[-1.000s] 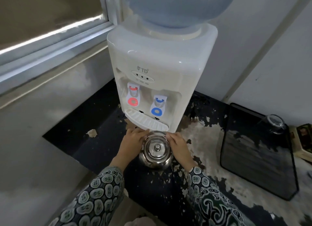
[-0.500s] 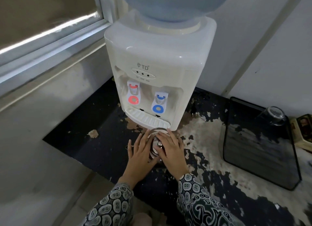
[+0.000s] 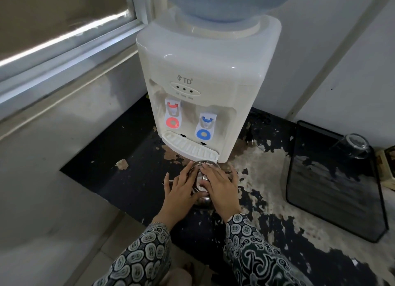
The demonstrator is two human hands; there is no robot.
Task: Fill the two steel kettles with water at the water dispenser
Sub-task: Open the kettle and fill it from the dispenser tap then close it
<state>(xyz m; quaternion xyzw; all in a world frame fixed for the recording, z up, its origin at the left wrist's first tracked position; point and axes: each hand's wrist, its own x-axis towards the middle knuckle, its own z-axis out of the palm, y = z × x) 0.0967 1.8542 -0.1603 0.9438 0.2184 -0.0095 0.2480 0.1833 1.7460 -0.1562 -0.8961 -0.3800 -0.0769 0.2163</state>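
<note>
Fingers of the left hand [image 3: 180, 188] and the right hand [image 3: 221, 187] lie spread and flat over the top of one steel kettle [image 3: 202, 184], covering most of its lid; neither hand is closed around it. The kettle stands on the worn black counter [image 3: 128, 178], just in front of the drip tray [image 3: 190, 147] of a white water dispenser [image 3: 205, 72] marked "TD". Three small indicator dots sit under the logo; their labels are too small to read. Two taps show, one red [image 3: 172, 114] and one blue [image 3: 206, 126]. One blue bottle [image 3: 224, 1] sits on top. One dark tray [image 3: 335, 200] lies at right, one upturned glass [image 3: 351, 145] on it.
</note>
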